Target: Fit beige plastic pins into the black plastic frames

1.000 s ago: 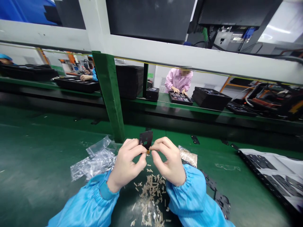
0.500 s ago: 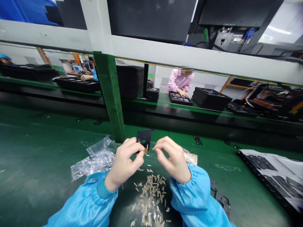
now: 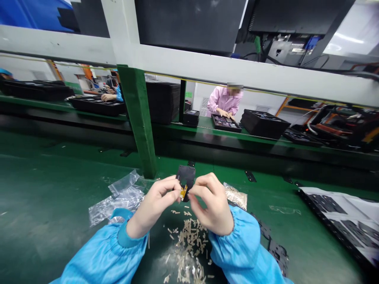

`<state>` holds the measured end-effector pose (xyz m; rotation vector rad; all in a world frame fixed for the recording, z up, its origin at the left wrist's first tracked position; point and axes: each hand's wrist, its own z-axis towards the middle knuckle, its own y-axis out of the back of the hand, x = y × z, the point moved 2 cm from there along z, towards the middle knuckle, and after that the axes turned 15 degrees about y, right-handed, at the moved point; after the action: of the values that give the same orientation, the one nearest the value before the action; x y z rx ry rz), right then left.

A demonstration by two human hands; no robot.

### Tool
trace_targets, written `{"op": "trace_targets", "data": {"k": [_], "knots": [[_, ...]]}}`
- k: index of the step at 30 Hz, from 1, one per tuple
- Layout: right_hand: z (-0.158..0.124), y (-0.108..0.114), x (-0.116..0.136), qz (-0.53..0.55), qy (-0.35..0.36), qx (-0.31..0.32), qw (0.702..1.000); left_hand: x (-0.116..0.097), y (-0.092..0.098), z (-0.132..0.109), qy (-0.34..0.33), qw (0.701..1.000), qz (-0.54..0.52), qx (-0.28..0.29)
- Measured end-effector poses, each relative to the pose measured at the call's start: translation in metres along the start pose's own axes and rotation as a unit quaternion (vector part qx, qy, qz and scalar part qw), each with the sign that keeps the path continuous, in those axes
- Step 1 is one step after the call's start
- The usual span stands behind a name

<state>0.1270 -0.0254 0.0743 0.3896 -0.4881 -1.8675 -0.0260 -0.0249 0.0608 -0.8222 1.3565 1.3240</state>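
Both grips are narrow. The left hand (image 3: 154, 207) pinches a small black plate (image 3: 186, 177) upright at its lower left edge, and the right hand (image 3: 211, 203) closes in from the other side, its fingertips (image 3: 192, 190) against the plate just beside a gold strip (image 3: 183, 192) on its face. Blue sleeves (image 3: 100, 248) angle in from below. Beneath the hands, a scatter of beige slivers (image 3: 189, 240) lies on the green counter (image 3: 53, 185). A crumpled clear plastic bag (image 3: 121, 201) lies left of the left hand, and a second bag (image 3: 235, 196) sits by the right hand. Loose black plates (image 3: 278, 254) lie beside the right sleeve. A black tray (image 3: 322, 219) lies near the counter's right edge. A green post (image 3: 137, 126) stands beyond the hands, and a co-worker in pink (image 3: 223, 100) works across the line.
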Motion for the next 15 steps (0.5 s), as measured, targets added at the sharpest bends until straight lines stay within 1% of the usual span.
{"op": "trace_targets", "data": {"k": [4,7,12,15], "knots": [[0.0012,0.0018,0.0048,-0.036,0.046,-0.007,0.998,-0.0018,-0.0020,-0.0020,0.012,1.000,-0.014,0.023],[0.0020,0.0030,0.0044,-0.044,0.060,-0.009,0.997,-0.0033,-0.0023,-0.0026,0.016,0.999,-0.018,0.023],[-0.0004,0.0027,0.0004,-0.019,0.062,-0.009,0.998,-0.0034,-0.0022,-0.0033,0.018,1.000,-0.015,0.008],[-0.0016,0.0029,-0.0004,0.000,0.041,-0.013,0.999,-0.0023,-0.0015,-0.0026,0.013,1.000,-0.006,-0.003]]}}
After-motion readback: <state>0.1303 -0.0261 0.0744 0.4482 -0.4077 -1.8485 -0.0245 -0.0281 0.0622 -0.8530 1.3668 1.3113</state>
